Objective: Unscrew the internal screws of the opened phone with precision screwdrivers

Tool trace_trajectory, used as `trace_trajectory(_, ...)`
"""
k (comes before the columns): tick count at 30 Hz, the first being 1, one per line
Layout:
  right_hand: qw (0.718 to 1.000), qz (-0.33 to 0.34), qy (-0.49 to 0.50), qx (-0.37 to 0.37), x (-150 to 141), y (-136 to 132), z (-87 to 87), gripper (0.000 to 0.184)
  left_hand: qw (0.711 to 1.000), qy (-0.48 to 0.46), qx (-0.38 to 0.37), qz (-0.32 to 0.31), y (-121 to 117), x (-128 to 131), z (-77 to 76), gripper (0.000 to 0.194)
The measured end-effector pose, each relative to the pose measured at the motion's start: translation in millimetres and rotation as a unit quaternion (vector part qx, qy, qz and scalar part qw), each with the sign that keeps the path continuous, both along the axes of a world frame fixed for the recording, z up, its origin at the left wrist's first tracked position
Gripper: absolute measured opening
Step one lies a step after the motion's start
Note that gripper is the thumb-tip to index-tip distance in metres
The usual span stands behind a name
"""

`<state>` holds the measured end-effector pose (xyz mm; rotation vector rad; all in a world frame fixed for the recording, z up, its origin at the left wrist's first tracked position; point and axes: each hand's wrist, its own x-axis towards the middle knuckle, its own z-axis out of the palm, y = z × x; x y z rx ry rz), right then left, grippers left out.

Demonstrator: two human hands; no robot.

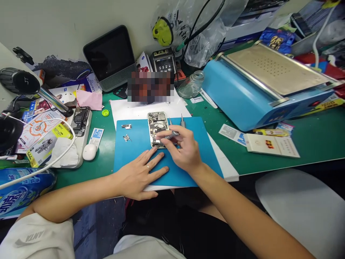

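We sit at a green bench [318, 144] against a pale wall [54, 25], with a dark-screened device [110, 54] at the back and a blue machine [231, 97] to the right. On our blue mat [138, 135] lies the opened phone [158, 118], near the far edge. Our left hand [142, 172] lies palm down, fingers spread wide, beside the phone's near end; our right hand [186, 147], wrist bent inward, pinches a grey tool [172, 135] over it.
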<state>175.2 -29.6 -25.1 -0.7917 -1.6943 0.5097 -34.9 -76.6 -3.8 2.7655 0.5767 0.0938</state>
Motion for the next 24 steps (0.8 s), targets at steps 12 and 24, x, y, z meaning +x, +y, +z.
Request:
trace_trajectory(12, 0.997, -0.041, 0.008, 0.060, -3.1, 2.3, -4.1, 0.054, 1.000, 0.007, 0.014, -0.002, -0.2, -0.6, 0.0, 0.086)
trace_trajectory(24, 0.997, -0.045, -0.026, 0.054, -3.1, 2.3, -7.6, 0.054, 1.000, 0.007, 0.002, -0.001, 0.0, 1.1, 1.0, 0.084)
